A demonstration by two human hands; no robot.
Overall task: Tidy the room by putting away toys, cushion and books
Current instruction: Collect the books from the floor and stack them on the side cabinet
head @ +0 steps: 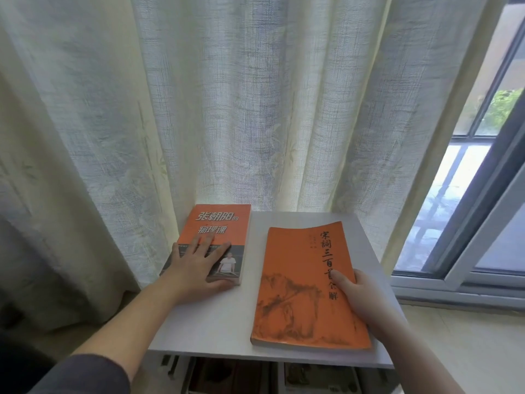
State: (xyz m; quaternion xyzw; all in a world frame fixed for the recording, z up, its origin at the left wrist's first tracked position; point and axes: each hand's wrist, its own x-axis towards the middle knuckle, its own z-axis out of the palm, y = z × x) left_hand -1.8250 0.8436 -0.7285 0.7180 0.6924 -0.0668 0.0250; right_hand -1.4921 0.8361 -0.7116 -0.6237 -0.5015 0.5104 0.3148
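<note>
Two orange books lie on top of a small white shelf unit (pixel 216 319). The thicker book (pixel 221 223), with white Chinese lettering and a dark lower band, sits at the back left. My left hand (pixel 196 265) rests flat on its lower half, fingers spread and straight. The larger orange book (pixel 301 280), with black calligraphy and an ink landscape, lies to the right. My right hand (pixel 355 291) grips its right edge, thumb on the cover and fingers hidden underneath.
A pale sheer curtain (pixel 227 109) hangs right behind the shelf unit and to its left. A sliding window frame (pixel 466 251) stands at the right above a sill. Below the top board, lower compartments (pixel 255 376) hold dim objects.
</note>
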